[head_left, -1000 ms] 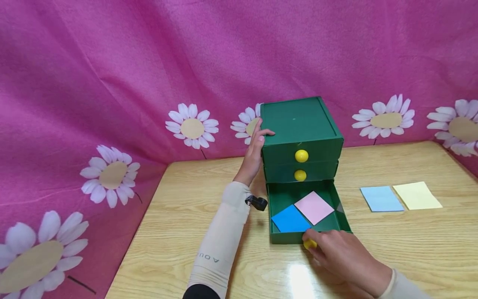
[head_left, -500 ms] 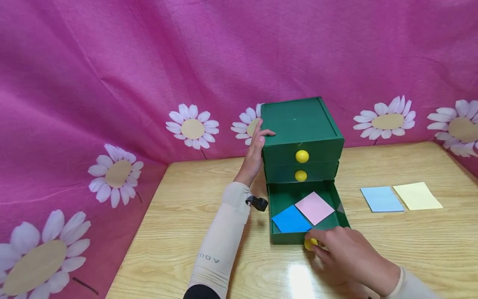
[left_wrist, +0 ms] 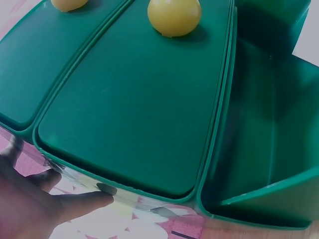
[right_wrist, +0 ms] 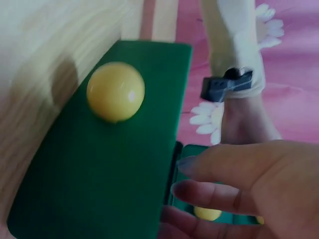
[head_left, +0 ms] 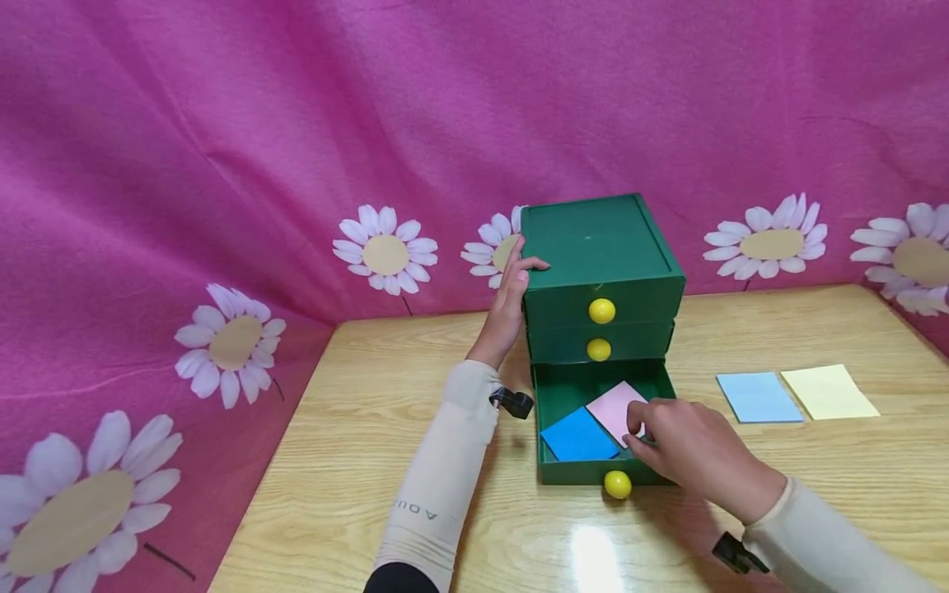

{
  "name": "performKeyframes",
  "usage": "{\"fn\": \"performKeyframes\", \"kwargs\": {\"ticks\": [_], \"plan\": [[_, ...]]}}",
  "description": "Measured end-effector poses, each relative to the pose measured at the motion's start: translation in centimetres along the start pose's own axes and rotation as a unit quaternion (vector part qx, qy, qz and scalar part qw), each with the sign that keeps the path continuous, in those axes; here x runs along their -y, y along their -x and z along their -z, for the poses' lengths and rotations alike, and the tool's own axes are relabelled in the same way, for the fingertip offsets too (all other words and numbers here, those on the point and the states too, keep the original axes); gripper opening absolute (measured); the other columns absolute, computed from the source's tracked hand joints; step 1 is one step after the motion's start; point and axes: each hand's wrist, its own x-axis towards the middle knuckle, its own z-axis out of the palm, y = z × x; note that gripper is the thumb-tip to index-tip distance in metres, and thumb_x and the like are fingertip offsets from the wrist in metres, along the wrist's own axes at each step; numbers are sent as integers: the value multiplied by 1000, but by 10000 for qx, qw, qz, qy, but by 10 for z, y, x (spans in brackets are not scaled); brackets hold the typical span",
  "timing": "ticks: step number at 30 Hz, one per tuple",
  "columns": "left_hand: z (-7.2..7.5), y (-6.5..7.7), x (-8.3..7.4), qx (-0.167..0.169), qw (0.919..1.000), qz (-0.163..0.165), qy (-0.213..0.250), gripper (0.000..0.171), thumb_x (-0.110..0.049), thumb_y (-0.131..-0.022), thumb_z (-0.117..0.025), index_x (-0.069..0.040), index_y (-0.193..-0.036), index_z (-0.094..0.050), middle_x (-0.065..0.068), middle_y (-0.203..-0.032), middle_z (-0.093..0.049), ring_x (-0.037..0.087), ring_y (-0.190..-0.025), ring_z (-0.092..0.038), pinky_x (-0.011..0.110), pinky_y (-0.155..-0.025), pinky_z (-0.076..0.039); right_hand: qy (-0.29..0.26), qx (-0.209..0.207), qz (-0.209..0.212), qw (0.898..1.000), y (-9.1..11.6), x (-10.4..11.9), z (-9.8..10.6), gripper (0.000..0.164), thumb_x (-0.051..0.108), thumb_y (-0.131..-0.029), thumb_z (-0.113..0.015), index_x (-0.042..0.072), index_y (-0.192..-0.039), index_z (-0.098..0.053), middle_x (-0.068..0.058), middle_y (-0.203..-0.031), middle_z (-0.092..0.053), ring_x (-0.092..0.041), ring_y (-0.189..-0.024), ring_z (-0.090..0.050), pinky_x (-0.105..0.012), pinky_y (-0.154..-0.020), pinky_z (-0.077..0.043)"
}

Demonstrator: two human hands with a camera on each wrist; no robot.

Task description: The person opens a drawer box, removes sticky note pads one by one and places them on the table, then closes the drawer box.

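A green drawer cabinet (head_left: 600,247) with yellow knobs stands on the table, its bottom drawer (head_left: 574,473) pulled out. My left hand (head_left: 507,305) rests against the cabinet's left side, fingers spread, one finger over the top edge. In the left wrist view that hand (left_wrist: 45,201) lies along the side wall. My right hand (head_left: 693,449) hovers over the drawer's front right, thumb and fingers bent with nothing seen between them. Below it is the drawer's yellow knob (head_left: 618,485), free of the fingers. Inside the drawer lie a blue paper square (head_left: 578,435) and a pink one (head_left: 614,408), partly hidden by the hand.
To the right of the cabinet, a light blue sticky note pad (head_left: 759,398) and a pale yellow one (head_left: 829,391) lie side by side on the wooden table (head_left: 393,412). A pink cloth (head_left: 445,123) with daisies hangs behind.
My right hand has let go of the bottom drawer's knob and moved up over the drawer's front edge. The left hand and the drawer stay where they were.
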Motion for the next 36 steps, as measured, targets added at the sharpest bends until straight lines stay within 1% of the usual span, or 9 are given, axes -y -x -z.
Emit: {"fn": "performKeyframes", "kwargs": {"ticks": [5, 8, 12, 13, 18, 20, 23, 30, 36], "plan": [[-1, 0, -1, -28, 10000, 34, 4, 34, -22, -98, -23, -8, -122, -44, 4, -151, -3, 14, -137, -3, 53, -105, -9, 200, -23, 28, 9998, -10, -10, -5, 19, 25, -73, -73, 14, -83, -61, 4, -64, -52, -11, -53, -43, -25, -45, -36], [-1, 0, 0, -49, 10000, 45, 28, 35, -22, -98, -23, -7, -122, -44, 3, -151, -3, 14, -136, -3, 52, -106, -9, 209, 64, -47, 9997, -14, -13, -8, 21, 25, -73, -73, 13, -86, -61, 2, -64, -50, -13, -53, -42, -26, -44, -35], [-1, 0, 2, -50, 10000, 39, 24, 35, -22, -98, -23, -7, -122, -44, 3, -151, -3, 14, -136, -3, 52, -106, -9, 179, 218, -99, 9996, -19, -16, -13, 24, 25, -74, -72, 12, -92, -62, 0, -68, -53, -14, -58, -44, -27, -46, -38], [-1, -1, 6, -60, 10000, 18, -1, 35, -25, -98, -23, -10, -122, -45, 2, -151, -3, 11, -136, -3, 52, -105, -9, 180, 244, -93, 9995, -21, -17, -14, 26, 25, -74, -72, 11, -94, -63, 0, -70, -55, -15, -60, -45, -28, -47, -40], [0, -1, 4, -54, 10000, 32, -43, 35, -24, -98, -24, -11, -122, -45, 2, -151, -3, 11, -136, -3, 52, -106, -9, 291, 225, -58, 9993, -28, -18, -19, 30, 23, -76, -70, 7, -101, -63, -1, -68, -57, -17, -62, -46, -29, -48, -42], [-1, 0, -1, -31, 10000, 61, -38, 35, -21, -98, -23, -8, -122, -44, 4, -151, -2, 13, -136, -2, 52, -106, -9, 342, 227, -78, 9991, -30, -19, -21, 29, 21, -76, -70, 5, -100, -63, 0, -65, -54, -17, -61, -45, -29, -48, -41], [-2, 0, -1, 2, 10000, 61, -35, 35, -20, -98, -23, -7, -122, -43, 3, -152, -2, 14, -137, -2, 52, -106, -9, 354, 319, -149, 9988, -33, -21, -24, 27, 19, -76, -70, 4, -97, -64, 0, -62, -52, -18, -60, -44, -29, -49, -40], [-4, 0, -3, -16, 10000, 30, -15, 35, -21, -98, -23, -8, -122, -44, 3, -151, -2, 13, -137, -2, 52, -106, -9, 227, 715, -225, 9969, -38, -24, -29, 14, 16, -73, -71, 12, -86, -66, -1, -71, -56, -20, -67, -46, -35, -55, -43], [-3, 0, -4, 18, 10000, 38, 0, 35, -22, -98, -23, -7, -122, -44, 3, -152, -2, 14, -137, -2, 53, -105, -9, 322, 907, -398, 9946, -41, -24, -31, 14, 18, -75, -69, 11, -87, -66, -3, -74, -56, -21, -67, -46, -36, -56, -43]]}}
